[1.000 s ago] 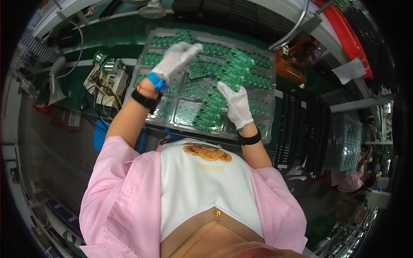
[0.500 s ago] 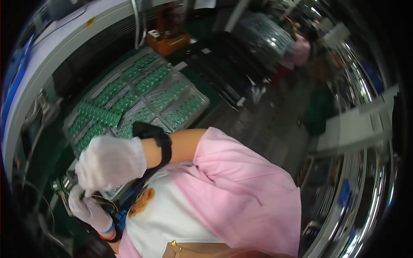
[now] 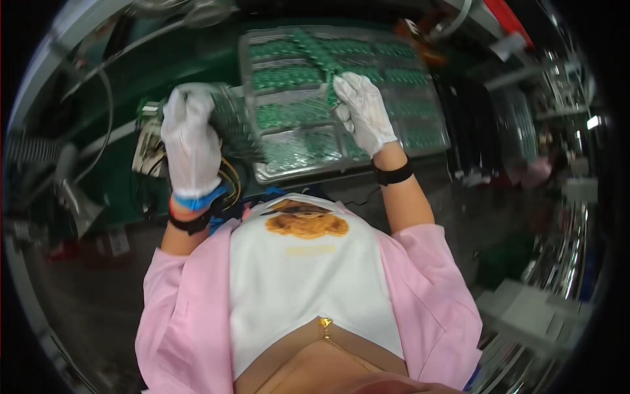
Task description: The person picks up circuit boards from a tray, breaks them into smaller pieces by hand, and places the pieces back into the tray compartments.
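Both my hands wear white gloves. My left hand [image 3: 190, 141] is closed, its fingers curled round the end of a dark green circuit board panel [image 3: 237, 125] that is smeared by motion beside the tray. To the right, my right hand [image 3: 364, 113] reaches over the clear plastic tray [image 3: 289, 173], fingers pressed together on a green circuit board strip [image 3: 317, 55]. This strip lies slantwise across the others. Several more green boards [image 3: 285, 77] fill the tray's compartments. Just left of my left hand sits a small pale fixture with wires [image 3: 148, 150].
A metal fume nozzle on a hose [image 3: 77, 200] stands at the left. Beyond the tray's far right corner is an orange stand [image 3: 420, 43]. Black racks [image 3: 469, 125] are right of the tray, and a person in pink [image 3: 535, 172] is farther off.
My view has swung round, bringing the tray upright ahead. My hands, close together before, are now wide apart; the right is at the tray with a circuit board strip, the left beside the fixture.
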Demonstrator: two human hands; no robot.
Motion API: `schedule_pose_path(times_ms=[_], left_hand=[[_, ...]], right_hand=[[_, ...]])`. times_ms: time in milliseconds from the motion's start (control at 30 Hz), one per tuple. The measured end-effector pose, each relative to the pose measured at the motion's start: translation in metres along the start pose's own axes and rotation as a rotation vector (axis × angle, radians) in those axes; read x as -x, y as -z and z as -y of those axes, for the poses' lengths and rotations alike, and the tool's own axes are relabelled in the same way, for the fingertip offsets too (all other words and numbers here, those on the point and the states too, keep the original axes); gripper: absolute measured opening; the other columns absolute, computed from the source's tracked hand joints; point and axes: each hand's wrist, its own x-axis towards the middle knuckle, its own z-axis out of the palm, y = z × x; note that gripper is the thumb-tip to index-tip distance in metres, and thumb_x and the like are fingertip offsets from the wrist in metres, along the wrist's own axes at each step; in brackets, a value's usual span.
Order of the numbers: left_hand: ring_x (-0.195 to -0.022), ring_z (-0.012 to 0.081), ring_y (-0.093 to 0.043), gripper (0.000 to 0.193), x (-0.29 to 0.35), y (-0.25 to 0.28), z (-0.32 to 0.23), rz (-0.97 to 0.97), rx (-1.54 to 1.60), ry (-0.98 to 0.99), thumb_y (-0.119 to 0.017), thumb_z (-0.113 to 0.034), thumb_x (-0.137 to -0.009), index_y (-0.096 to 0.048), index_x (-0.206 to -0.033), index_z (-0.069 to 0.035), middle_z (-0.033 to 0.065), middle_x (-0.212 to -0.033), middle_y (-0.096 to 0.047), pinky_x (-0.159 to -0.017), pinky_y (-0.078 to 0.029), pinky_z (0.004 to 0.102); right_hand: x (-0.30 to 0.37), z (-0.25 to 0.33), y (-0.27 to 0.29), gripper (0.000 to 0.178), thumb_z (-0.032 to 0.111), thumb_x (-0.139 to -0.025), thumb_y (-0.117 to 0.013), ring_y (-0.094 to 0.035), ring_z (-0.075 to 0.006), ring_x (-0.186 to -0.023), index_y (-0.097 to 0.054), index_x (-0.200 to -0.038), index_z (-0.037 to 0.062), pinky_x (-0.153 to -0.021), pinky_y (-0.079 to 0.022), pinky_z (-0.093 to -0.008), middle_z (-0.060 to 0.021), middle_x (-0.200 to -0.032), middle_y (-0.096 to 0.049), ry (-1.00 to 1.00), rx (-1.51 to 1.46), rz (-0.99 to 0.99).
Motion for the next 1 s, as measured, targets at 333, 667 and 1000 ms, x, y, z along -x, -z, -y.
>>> schedule_pose_path(times_ms=[333, 667, 1000], left_hand=[[-0.089, 0.022, -0.062, 0.031, 0.035, -0.01, 0.045, -0.135, 0.748, 0.601, -0.055, -0.003, -0.081, -0.057, -0.111, 0.004, 0.0146, -0.101, -0.062, -0.082, -0.048, 0.0299], [-0.075, 0.0282, -0.061, 0.022, 0.018, -0.007, 0.034, 0.095, 0.572, 0.314, -0.065, 0.0, -0.07, -0.059, -0.091, -0.001, 0.0108, -0.078, -0.059, -0.066, -0.047, 0.0345], [-0.072, 0.0311, -0.059, 0.013, 0.011, -0.022, 0.012, 0.347, 0.385, -0.012, -0.066, -0.011, -0.075, -0.058, -0.081, -0.003, 0.0113, -0.079, -0.06, -0.06, -0.045, 0.0391]], right_hand=[[-0.092, -0.113, -0.066, 0.028, 0.017, -0.078, -0.07, -0.062, -0.0174, -0.073, -0.06, -0.096, -0.0014, -0.063, -0.051, -0.0305, -0.0138, -0.084, -0.064, 0.042, 0.922, 0.049], [-0.062, -0.044, -0.051, 0.041, 0.027, -0.075, -0.073, -0.063, -0.0243, -0.079, -0.06, -0.1, -0.0026, -0.07, -0.051, -0.0315, -0.0138, -0.086, -0.064, 0.067, 0.696, 0.027], [-0.035, -0.005, -0.053, 0.025, 0.018, -0.076, -0.071, -0.058, -0.0233, -0.064, -0.057, -0.089, 0.0013, -0.052, -0.044, -0.0295, -0.0081, -0.075, -0.059, 1.464, 0.716, 0.36]])
